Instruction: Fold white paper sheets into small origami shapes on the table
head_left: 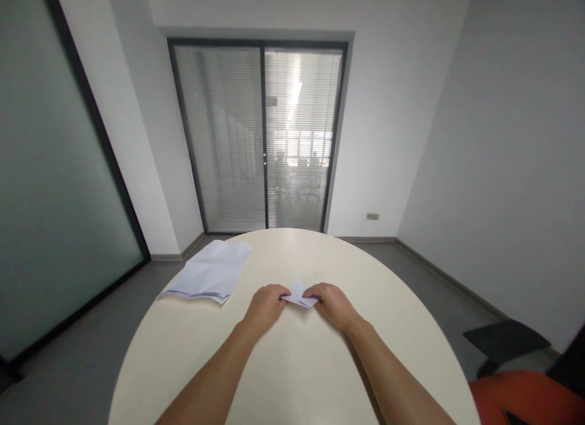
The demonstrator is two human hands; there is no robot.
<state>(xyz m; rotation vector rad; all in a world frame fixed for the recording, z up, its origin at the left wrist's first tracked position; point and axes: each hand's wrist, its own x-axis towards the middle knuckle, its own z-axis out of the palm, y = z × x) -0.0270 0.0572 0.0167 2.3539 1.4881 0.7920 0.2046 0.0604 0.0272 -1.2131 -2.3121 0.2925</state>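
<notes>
A small folded piece of white paper [298, 293] is held between my two hands, just over the middle of the round table. My left hand [268, 306] pinches its left edge between thumb and fingers. At the opposite edge my right hand [333, 304] grips it the same way. The paper has a pointed flap toward the far side and layered edges toward me. Fingers beneath the paper are mostly hidden. Left of my hands lies a stack of creased white paper sheets [212, 270], apart from both hands.
The round cream table [292, 376] spreads under my forearms. At the lower right stands a chair with an orange seat [525, 397] and a black armrest [507, 340]. Beyond the table are glass doors with blinds [299, 193]; a frosted glass panel [59, 187] stands at left.
</notes>
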